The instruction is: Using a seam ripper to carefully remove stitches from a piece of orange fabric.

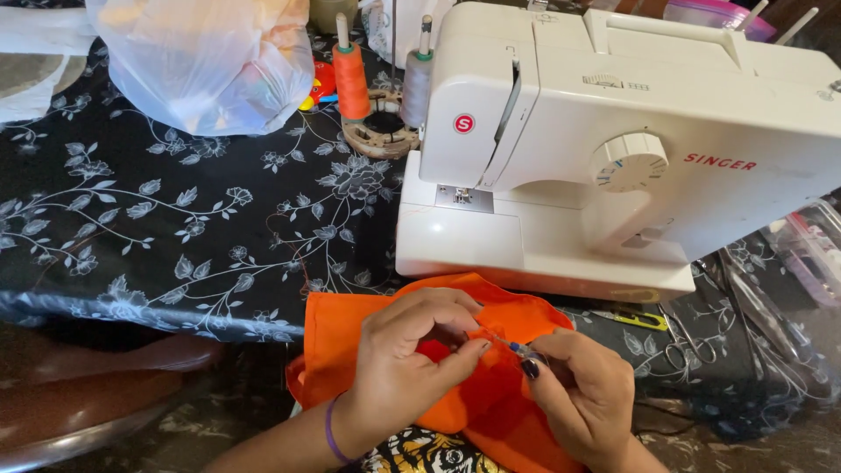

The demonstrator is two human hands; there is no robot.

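An orange piece of fabric (350,328) lies over my lap at the table's front edge. My left hand (407,368) pinches a fold of it between thumb and fingers. My right hand (583,390) grips a small slim tool with a blue part (517,349), its tip pointing at the cloth held in the left hand. A white sewing machine (613,131) stands on the table just behind both hands. What kind of tool it is stays too small to tell.
The table wears a black cloth with a white flower print (158,219). An orange thread spool (351,79) and a grey spool (417,83) stand at the back by a full white plastic bag (206,61). Scissors (679,350) and a yellow tool (635,318) lie right.
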